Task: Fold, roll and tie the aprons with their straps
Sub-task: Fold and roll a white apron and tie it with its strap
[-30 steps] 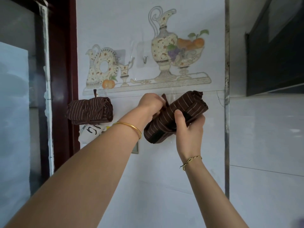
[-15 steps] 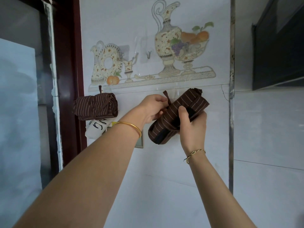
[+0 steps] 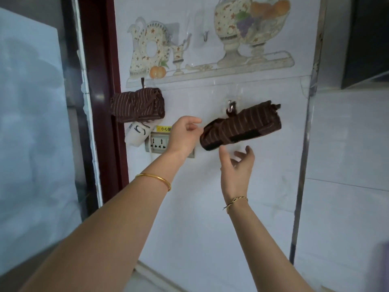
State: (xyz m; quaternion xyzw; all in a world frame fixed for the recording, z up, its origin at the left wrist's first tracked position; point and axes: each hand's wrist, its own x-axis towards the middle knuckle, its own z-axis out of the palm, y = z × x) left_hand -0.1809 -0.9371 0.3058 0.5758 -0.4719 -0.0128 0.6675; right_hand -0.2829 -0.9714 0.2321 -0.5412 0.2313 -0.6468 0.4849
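Note:
A rolled brown striped apron [image 3: 242, 126] hangs tilted from a small wall hook [image 3: 231, 106] by its strap loop. My left hand [image 3: 184, 134] is just left of the roll, fingers apart, its fingertips close to the roll's left end and gripping nothing. My right hand [image 3: 236, 165] is below the roll, open, palm up, with a small gap to the cloth. A second rolled brown striped apron [image 3: 137, 105] hangs from a hook further left, next to the door frame.
A dark red door frame [image 3: 101, 91] runs down the left. A wall socket [image 3: 159, 142] and a white tag [image 3: 137, 132] sit under the left apron. An empty hook [image 3: 205, 36] is higher up on the painted jug tiles. A metal corner strip [image 3: 305, 144] stands at the right.
Both hands held the rolled apron against the wall before. Now it hangs from the hook on its loop, and both hands have let go and drawn slightly away. The camera moved closer.

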